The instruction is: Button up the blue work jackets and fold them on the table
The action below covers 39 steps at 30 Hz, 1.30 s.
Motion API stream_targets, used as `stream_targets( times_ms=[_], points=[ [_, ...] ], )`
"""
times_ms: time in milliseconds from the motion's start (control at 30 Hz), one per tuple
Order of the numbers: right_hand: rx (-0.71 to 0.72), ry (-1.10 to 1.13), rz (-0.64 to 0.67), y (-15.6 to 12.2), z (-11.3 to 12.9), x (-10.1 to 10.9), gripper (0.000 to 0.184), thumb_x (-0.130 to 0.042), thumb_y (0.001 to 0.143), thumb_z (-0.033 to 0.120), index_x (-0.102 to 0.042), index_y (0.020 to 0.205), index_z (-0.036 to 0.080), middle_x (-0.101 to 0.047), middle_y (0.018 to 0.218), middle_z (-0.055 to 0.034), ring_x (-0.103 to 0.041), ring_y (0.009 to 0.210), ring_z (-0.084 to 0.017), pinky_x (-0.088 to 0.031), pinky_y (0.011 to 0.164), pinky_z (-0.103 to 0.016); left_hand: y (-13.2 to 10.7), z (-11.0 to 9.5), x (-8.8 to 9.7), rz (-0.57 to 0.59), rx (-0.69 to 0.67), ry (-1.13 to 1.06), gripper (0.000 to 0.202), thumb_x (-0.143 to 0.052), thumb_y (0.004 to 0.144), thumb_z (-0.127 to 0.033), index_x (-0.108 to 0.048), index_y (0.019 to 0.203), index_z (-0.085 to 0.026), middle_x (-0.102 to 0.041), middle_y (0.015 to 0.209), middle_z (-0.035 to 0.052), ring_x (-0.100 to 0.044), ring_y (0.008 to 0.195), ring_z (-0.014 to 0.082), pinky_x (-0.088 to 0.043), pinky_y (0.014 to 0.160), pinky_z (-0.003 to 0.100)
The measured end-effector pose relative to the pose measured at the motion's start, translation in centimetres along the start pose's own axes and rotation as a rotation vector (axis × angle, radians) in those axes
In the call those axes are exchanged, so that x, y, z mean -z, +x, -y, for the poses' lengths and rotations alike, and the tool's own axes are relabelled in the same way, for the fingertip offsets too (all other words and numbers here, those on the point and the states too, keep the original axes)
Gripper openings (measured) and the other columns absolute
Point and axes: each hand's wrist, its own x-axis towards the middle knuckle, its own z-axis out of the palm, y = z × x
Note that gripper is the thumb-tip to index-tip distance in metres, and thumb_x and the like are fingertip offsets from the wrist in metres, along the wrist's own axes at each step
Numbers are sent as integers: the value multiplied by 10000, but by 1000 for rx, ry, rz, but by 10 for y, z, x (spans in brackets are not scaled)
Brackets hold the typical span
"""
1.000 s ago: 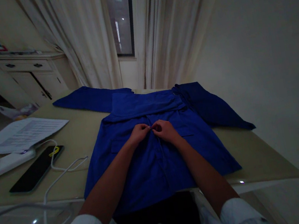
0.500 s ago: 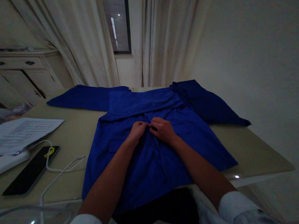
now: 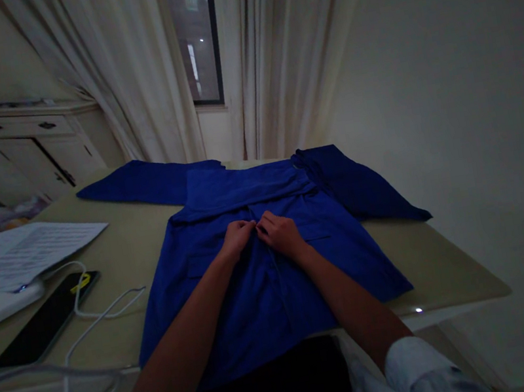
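A blue jacket point(image 3: 238, 299) lies spread on the table, its sleeves out to both sides and its upper part folded over. Its lower hem hangs past the near edge. My left hand point(image 3: 238, 236) pinches the cloth at the front opening, fingers closed. Right beside it, my right hand point(image 3: 279, 233) is closed on the other side of the same opening. The fingertips of both hands meet at the middle seam. Whatever small part lies between them, such as a button, is hidden by the fingers.
Left on the table point(image 3: 134, 236) are a printed sheet point(image 3: 26, 250), a white power strip point(image 3: 4, 309), a black flat object point(image 3: 46, 323) with a yellow mark, and a white cable point(image 3: 96, 315). A cabinet point(image 3: 35, 142) and curtains point(image 3: 138, 76) stand behind; a wall point(image 3: 467, 110) is right.
The camera view has shifted slightly, so everything sits a little lower and further left. Both hands stay pinched together at the jacket's front opening.
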Motion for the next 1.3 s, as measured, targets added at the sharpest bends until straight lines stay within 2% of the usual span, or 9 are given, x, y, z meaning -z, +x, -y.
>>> stream_targets(
  times_ms=[167,267,400,500,733,967,1067,1167,1300],
  points=[
    [71,36,36,1,-9,0,285,-466,1082,284,-704,962,186,-690,1030,-98,-634,815,-155,-441,738,-255,4,3,-2,-5,-16,34,374,-663,699,-531,-686,610,-168,-636,618,31,-536,643,175,-376,620,284],
    [46,108,25,-2,-9,0,266,-475,1080,296,-704,995,191,-692,1061,-104,-650,878,-173,-464,776,-268,2,-1,2,39,-29,26,392,-694,693,-553,-710,632,-166,-674,653,44,-583,694,191,-408,653,284],
    [-50,116,-27,-4,-2,-2,167,-586,1017,287,-712,1086,201,-691,1112,-102,-657,957,-197,-489,783,-275,-4,-4,6,70,-81,0,405,-705,710,-549,-770,747,-151,-745,789,68,-633,786,206,-449,724,288],
    [-80,95,-44,-2,2,-4,160,-586,1011,276,-725,1025,198,-692,1050,-97,-657,937,-206,-495,780,-289,-4,-3,3,49,-68,12,390,-687,742,-532,-748,711,-148,-728,751,63,-623,742,195,-449,714,289],
    [176,82,40,1,-5,-7,343,-409,1076,204,-713,919,188,-679,930,-113,-639,913,-209,-498,838,-315,3,4,-1,15,-17,68,376,-645,793,-476,-627,567,-176,-590,568,18,-536,606,167,-392,614,279],
    [242,169,92,0,-2,-15,332,-402,1060,157,-710,943,198,-693,942,-111,-648,935,-213,-509,860,-321,4,6,5,-22,-27,139,315,-685,735,-424,-612,529,-198,-551,531,15,-555,643,197,-373,602,279],
    [161,213,86,0,-1,-16,208,-507,1008,164,-702,947,203,-690,989,-96,-647,945,-201,-503,845,-298,4,6,7,-44,-44,158,286,-683,725,-425,-633,552,-203,-574,558,20,-564,673,203,-375,615,278],
    [-57,356,11,-1,-1,-16,55,-627,943,208,-679,960,201,-664,985,-58,-625,851,-170,-497,780,-273,4,5,7,-54,-60,166,296,-675,734,-444,-644,569,-201,-569,567,11,-548,667,192,-373,624,276],
    [-235,568,-49,-1,-3,-16,151,-727,861,218,-647,984,184,-615,956,-19,-557,712,-132,-483,702,-261,4,5,7,-47,-72,177,331,-667,759,-444,-618,542,-198,-515,535,-7,-502,613,171,-350,611,281]
  ],
)
